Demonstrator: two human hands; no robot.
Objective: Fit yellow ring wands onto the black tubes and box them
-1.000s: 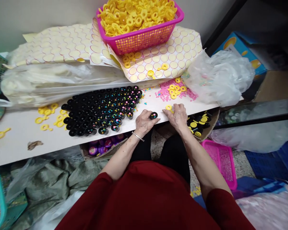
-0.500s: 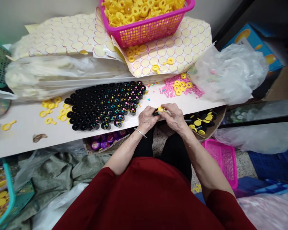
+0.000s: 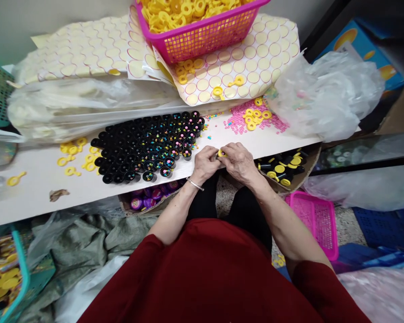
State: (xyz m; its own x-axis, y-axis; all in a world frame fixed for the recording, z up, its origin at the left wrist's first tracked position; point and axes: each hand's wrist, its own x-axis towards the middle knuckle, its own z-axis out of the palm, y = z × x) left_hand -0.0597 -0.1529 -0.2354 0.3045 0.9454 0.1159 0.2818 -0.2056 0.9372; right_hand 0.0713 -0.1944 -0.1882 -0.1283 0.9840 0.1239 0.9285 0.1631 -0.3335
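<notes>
Holding a dark cup (image 3: 218, 157), mostly hidden by fingers, in the closed grip of the left hand (image 3: 204, 167), just beyond the front edge of a white table (image 3: 272, 144), and clasping a yellow ring (image 3: 222, 153) at the cup's top between the bent fingers of the right hand (image 3: 239, 163), with both hands close together. To the left on the table, with colored beads in many, black cups (image 3: 134, 150) in tight rows. Beyond the right hand, beside a clear plastic bag (image 3: 333, 96), pink beads (image 3: 237, 121) under a cluster of loose yellow rings (image 3: 252, 117). Farther back, atop a sheet with printed circles (image 3: 262, 63), a pink basket (image 3: 205, 38) full of yellow pieces. Below the table edge at right, a cardboard box (image 3: 309, 178) of black pieces and yellow discs.
</notes>
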